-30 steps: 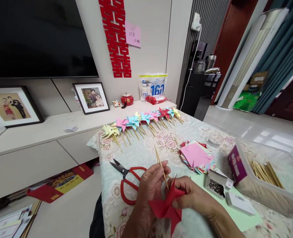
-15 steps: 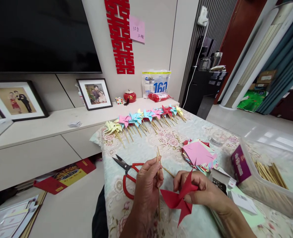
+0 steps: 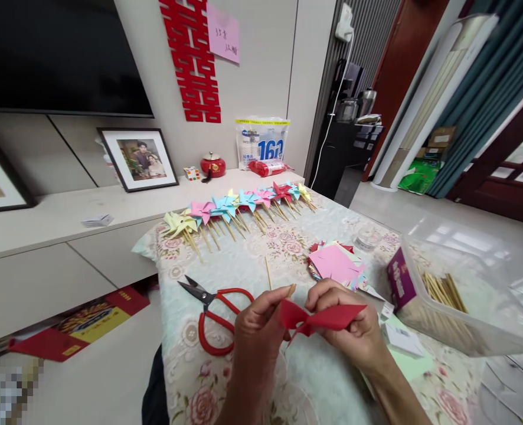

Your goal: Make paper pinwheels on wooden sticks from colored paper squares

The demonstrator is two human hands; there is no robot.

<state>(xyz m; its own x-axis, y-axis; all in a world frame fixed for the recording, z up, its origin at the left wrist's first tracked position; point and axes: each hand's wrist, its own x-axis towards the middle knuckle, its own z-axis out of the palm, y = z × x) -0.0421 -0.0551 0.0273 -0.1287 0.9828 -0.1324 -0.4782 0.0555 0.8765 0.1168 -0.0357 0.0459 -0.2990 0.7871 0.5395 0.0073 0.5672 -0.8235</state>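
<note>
My left hand pinches thin wooden sticks that point up and away, its fingertips also touching the left blade of a red paper pinwheel. My right hand grips the same pinwheel from the right, holding it nearly edge-on over the flowered tablecloth. Both hands meet at the pinwheel's centre, where the end of a stick shows.
Red-handled scissors lie left of my hands. A stack of coloured paper squares sits ahead to the right, beside a clear bin of sticks and small boxes. A row of finished pinwheels lines the table's far edge.
The hands have come together: the pinwheel has turned from facing the camera to nearly flat, and the left hand with its sticks has closed in on its centre.
</note>
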